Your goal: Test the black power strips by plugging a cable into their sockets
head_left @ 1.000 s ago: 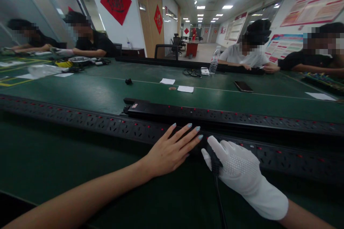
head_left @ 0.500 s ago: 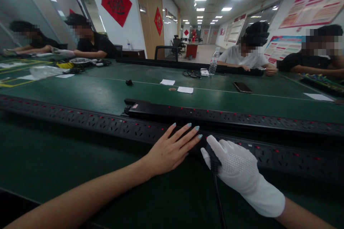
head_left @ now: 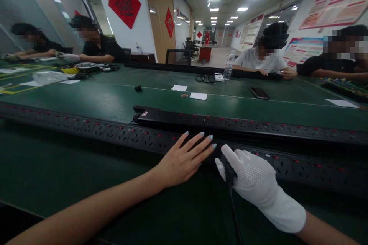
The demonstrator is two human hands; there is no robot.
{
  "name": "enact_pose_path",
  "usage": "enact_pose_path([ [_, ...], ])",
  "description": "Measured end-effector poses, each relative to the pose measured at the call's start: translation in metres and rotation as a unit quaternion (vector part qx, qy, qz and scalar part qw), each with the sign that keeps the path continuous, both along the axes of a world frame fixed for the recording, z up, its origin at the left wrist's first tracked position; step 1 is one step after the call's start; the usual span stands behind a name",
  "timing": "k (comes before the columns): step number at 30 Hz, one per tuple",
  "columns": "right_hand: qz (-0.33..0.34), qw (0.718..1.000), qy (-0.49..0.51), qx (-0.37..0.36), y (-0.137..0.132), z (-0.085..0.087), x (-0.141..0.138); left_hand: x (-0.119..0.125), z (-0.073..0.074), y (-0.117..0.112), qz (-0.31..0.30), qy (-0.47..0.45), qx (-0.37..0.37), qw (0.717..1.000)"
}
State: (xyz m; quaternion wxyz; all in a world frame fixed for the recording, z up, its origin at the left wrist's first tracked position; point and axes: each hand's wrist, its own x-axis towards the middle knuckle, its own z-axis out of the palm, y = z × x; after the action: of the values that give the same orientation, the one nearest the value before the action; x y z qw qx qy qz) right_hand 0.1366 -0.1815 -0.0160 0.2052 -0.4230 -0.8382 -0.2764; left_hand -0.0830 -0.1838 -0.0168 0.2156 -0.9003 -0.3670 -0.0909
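My left hand point(head_left: 181, 160) is bare, with pale blue nails, and lies flat with fingers spread on a long black power strip point(head_left: 100, 132) that runs across the green table point(head_left: 86, 99). My right hand point(head_left: 253, 178) wears a white dotted glove and is closed round a black plug point(head_left: 229, 172) pressed against the same strip; its black cable point(head_left: 234, 214) trails toward me. A second black power strip point(head_left: 244, 124) lies just behind the first one.
Several seated people work at the far side and left of the table. On the table lie paper slips point(head_left: 198, 95), a black phone point(head_left: 259, 92), a water bottle point(head_left: 229, 67), a small black part point(head_left: 138, 88) and a metal bowl point(head_left: 84, 65).
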Motion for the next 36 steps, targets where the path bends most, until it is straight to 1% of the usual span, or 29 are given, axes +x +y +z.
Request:
enact_pose_path([
  [11,0.013,1.000,0.005,-0.003,-0.0004,0.0013,0.0006,0.0000,-0.0004,0.0005,-0.004,0.002,0.003,1.000],
  [23,0.009,1.000,0.005,-0.011,-0.0007,0.0009,0.0009,0.0011,-0.0007,-0.0001,0.008,0.014,0.004,1.000],
  [36,0.015,1.000,0.009,0.006,-0.0021,0.0044,-0.0007,0.0024,0.0005,-0.0018,0.016,0.020,0.006,1.000],
])
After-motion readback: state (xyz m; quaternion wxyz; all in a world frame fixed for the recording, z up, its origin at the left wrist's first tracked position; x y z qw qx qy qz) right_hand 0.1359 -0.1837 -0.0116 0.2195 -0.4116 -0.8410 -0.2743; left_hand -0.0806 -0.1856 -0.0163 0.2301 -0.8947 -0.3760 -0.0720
